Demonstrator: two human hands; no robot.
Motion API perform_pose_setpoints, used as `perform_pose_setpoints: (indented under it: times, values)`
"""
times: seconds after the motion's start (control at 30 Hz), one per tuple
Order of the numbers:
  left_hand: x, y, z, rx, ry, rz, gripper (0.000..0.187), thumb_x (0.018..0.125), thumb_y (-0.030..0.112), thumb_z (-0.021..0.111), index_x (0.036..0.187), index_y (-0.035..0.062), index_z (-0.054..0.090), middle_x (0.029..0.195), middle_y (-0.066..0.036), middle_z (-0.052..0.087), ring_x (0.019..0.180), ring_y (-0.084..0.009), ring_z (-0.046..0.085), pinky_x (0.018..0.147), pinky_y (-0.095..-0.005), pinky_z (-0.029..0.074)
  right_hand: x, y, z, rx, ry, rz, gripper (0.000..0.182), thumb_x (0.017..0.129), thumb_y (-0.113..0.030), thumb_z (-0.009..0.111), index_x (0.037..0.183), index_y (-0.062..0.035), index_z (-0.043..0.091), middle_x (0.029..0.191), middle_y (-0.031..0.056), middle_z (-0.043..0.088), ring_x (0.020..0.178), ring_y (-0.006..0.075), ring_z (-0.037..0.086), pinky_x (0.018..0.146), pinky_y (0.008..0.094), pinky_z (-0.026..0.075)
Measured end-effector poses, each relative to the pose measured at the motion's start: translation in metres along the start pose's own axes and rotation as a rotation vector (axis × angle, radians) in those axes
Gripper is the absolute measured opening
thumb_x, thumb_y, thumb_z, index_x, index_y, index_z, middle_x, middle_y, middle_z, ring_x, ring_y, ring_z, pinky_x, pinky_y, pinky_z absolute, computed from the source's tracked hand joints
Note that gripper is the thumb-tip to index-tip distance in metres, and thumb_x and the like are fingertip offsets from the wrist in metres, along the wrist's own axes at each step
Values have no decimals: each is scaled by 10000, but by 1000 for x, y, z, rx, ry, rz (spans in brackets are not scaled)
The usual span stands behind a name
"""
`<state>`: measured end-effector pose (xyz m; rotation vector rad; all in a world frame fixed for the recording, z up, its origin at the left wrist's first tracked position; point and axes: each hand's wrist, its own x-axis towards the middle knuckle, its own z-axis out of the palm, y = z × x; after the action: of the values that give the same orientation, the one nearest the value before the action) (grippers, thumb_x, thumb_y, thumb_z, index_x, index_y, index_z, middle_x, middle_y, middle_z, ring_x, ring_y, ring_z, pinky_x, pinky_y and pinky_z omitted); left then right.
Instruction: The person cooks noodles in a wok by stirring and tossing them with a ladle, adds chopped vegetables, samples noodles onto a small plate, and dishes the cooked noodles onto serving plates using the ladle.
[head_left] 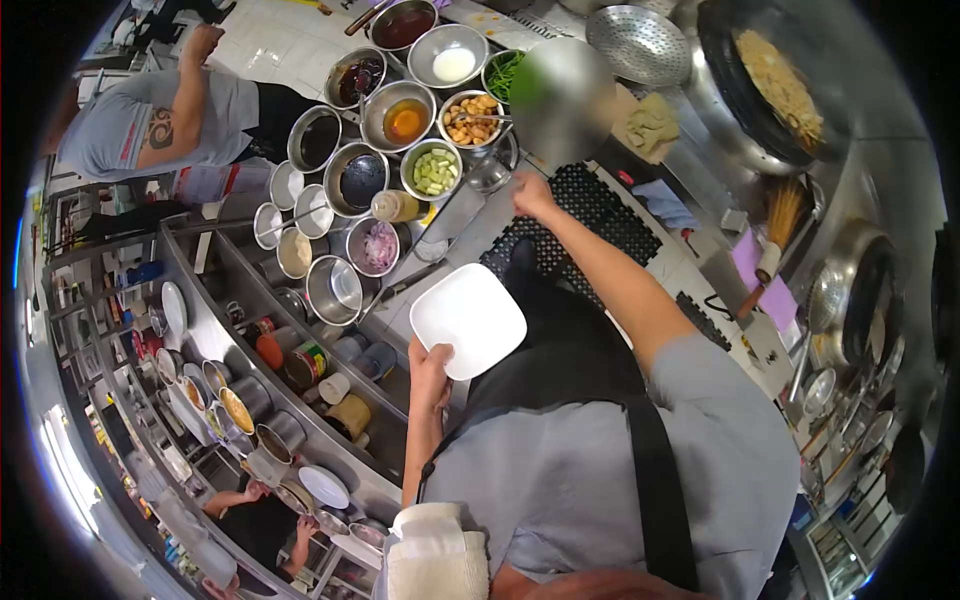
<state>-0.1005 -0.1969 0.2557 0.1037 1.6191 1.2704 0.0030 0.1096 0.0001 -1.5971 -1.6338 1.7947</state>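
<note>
A white square plate with rounded corners [468, 320] is gripped at its near edge by my left hand [432, 375], thumb on top; no food shows on it. My right hand [532, 196] is stretched forward with its fingers closed, just beside a metal cup [488, 175]. Whether it holds anything is too small to tell. Near it are a steel bowl of chopped green vegetable [435, 172], a bowl of brown pieces with a spoon [470, 122] and a squeeze bottle [395, 206]. A blurred patch hides part of the area beyond my right hand.
Steel bowls of sauces [320, 140] and chopped onion [380, 247] crowd the counter at left. Right are a wok with food [775, 90], a second wok [865, 290], a perforated strainer [640, 45] and a brush [785, 215]. Other people [200, 120] stand at left and lower left.
</note>
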Motion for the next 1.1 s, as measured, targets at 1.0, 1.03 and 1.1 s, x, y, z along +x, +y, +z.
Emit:
perform_pose_setpoints:
  times: [1.0,1.03,1.1]
  values:
    - [75,146,214,57,-239,224,529,778,25,626,1293,-49,530,1126,-163,663,956,-263,686,810,-360,573,-280,-79,-398,690,188,-63,270,904,8,489,1152,91,556,913,266,681,784,336,748,656,402,646]
    - [75,144,230,49,-275,203,529,774,29,631,1287,-54,530,1110,-164,665,942,-265,691,784,-353,580,-315,-84,-433,670,228,-142,322,901,-20,533,1210,71,546,972,252,687,788,336,750,661,399,647]
    - [72,139,267,57,-293,178,526,777,28,629,1286,-58,527,1102,-159,668,937,-261,695,775,-345,584,-366,-97,-492,654,183,-284,448,904,-77,605,1325,43,512,1035,225,689,741,286,740,620,354,627]
